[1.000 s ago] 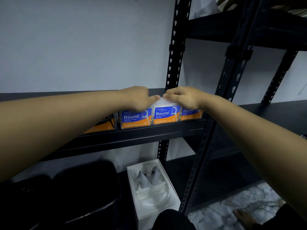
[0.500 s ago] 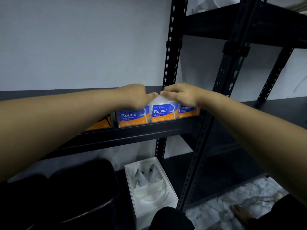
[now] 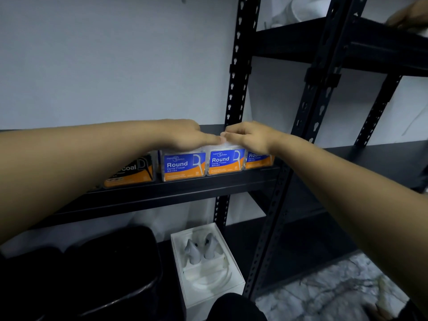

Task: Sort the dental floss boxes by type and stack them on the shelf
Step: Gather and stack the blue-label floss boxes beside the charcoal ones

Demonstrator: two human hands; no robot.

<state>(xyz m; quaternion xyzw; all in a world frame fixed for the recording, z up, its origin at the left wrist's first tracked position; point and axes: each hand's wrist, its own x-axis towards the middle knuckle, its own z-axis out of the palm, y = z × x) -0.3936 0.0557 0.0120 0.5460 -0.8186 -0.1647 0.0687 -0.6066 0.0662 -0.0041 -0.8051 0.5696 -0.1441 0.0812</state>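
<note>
Three blue-and-orange "Round" floss boxes stand in a row on the black shelf: a left one, a middle one and a right one, half hidden by my wrist. A black-and-orange charcoal box stands to their left, partly behind my left forearm. My left hand rests on top of the left Round box, one finger stretched straight toward the middle box. My right hand lies over the middle box with fingers curled over its top rear edge. The fingertips of both hands meet.
Black slotted uprights rise right behind and beside the boxes. Below the shelf sit an open white box with grey cone-shaped parts and dark bins. Another person's hand is on the upper right shelf.
Both hands stay on top of the Round boxes with fingertips together. Only the view has shifted slightly.
</note>
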